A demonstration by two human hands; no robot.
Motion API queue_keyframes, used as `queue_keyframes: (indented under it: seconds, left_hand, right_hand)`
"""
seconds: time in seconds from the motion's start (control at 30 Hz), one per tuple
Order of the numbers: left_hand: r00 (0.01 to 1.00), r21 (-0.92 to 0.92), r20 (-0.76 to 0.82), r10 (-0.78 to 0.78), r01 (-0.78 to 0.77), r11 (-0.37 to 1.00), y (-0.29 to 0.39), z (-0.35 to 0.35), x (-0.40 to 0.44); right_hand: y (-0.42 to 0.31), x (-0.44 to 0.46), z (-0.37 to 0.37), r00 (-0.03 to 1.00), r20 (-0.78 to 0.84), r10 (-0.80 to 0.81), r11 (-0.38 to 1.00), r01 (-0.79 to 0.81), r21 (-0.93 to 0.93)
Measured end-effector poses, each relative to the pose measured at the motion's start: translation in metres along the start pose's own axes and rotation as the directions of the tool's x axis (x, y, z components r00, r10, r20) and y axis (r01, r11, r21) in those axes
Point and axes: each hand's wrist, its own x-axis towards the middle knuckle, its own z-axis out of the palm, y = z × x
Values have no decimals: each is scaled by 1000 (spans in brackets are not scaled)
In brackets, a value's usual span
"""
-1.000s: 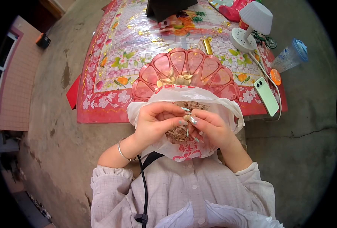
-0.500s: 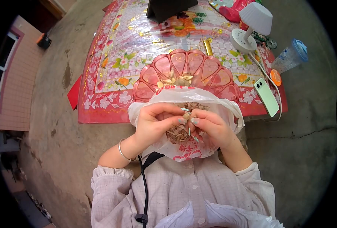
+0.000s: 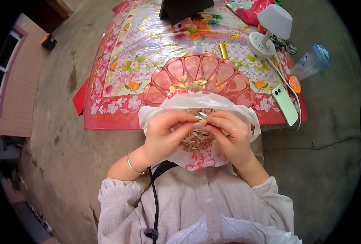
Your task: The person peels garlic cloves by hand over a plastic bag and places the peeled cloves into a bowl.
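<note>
Above a white plastic bag with red print, my left hand and my right hand meet fingertip to fingertip. Both pinch one small pale piece, which looks like a garlic clove. Brown papery scraps lie inside the open bag below them. Beyond the bag is a pink translucent scalloped plate holding several pale cloves and a rounder piece.
The floral-covered table bears a black stand, a gold stick, a white lamp, a green phone with a cable, and an orange round item. A lidded clear cup is at the right.
My right hand's fingers have straightened and come up to the small piece, closer to my left fingertips. The view has shifted slightly.
</note>
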Motion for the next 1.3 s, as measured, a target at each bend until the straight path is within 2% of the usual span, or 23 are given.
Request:
queue_keyframes:
  seconds: [0.03,0.07,0.13,0.27,0.33,0.53,0.67,0.77,0.83,0.87,0.9,0.93,0.97,1.0,1.03,1.07,1.1,1.13,1.2,1.27,1.3]
  left_hand:
    - [999,138,30,45,-49,989,0,-2,0]
    - [998,139,29,47,-51,989,0,-1,0]
    - [975,274,45,218,-222,936,0,2,0]
    - [979,262,26,200,-200,944,4,6,-2]
    - [990,199,-2,140,-136,970,5,7,-2]
    - [974,286,25,227,-224,932,7,7,-1]
    - [980,294,22,200,-198,935,12,7,-1]
    - [992,253,11,128,-127,959,12,7,-1]
    - [992,-22,40,-119,120,993,9,4,-3]
    - [992,-22,40,-119,120,993,10,4,-2]
    - [983,-196,60,-172,181,964,11,5,-1]
    - [971,-361,89,-221,238,902,12,5,0]
    - [971,-362,89,-221,238,901,11,4,0]
    - [980,-324,84,-178,196,926,9,2,0]
    - [987,-285,80,-136,153,946,8,0,0]
    - [987,-287,80,-137,154,946,7,-3,1]
    - [995,74,102,23,-30,997,6,-7,3]
    - [970,414,181,163,-226,882,6,-9,5]
    - [965,388,203,164,-233,892,19,-6,6]
    - [961,364,221,164,-238,900,22,-5,6]
    - [931,383,301,206,-315,868,20,-5,8]
  right_hand:
    - [0,-1,0,1000,1,-1,1000,1,1]
    - [2,-1,1,1000,-13,5,1000,-5,9]
    - [1,-2,2,1000,-26,9,1000,-9,17]
    - [-7,-1,3,998,-57,-14,998,10,-64]
    - [-8,-2,4,997,-63,-41,996,36,-85]
    - [-7,-5,6,994,-82,-71,991,61,-117]
    - [-7,-6,5,993,-83,-78,989,67,-129]
    - [-8,-6,3,996,-63,-59,994,53,-94]
    - [-9,-6,1,998,-46,-41,997,38,-65]
    - [-10,-7,0,995,-34,97,991,-93,96]
    - [-10,-8,0,973,-1,230,942,-222,252]
    - [-10,-9,-1,973,0,229,942,-222,252]
    - [-8,-10,-1,959,0,285,895,-266,359]
    - [-7,-11,-2,941,7,339,834,-304,460]
    - [-7,-11,-3,941,8,339,835,-304,459]
    - [-7,-11,-4,923,47,382,772,-346,534]
    - [-7,-12,-6,903,89,421,700,-386,601]
    - [-8,-12,-8,901,87,424,700,-387,601]
    - [-6,-10,-11,861,204,466,621,-483,618]
    - [-3,-10,-13,842,249,478,611,-522,595]
    - [-2,-10,-14,822,293,488,602,-560,569]
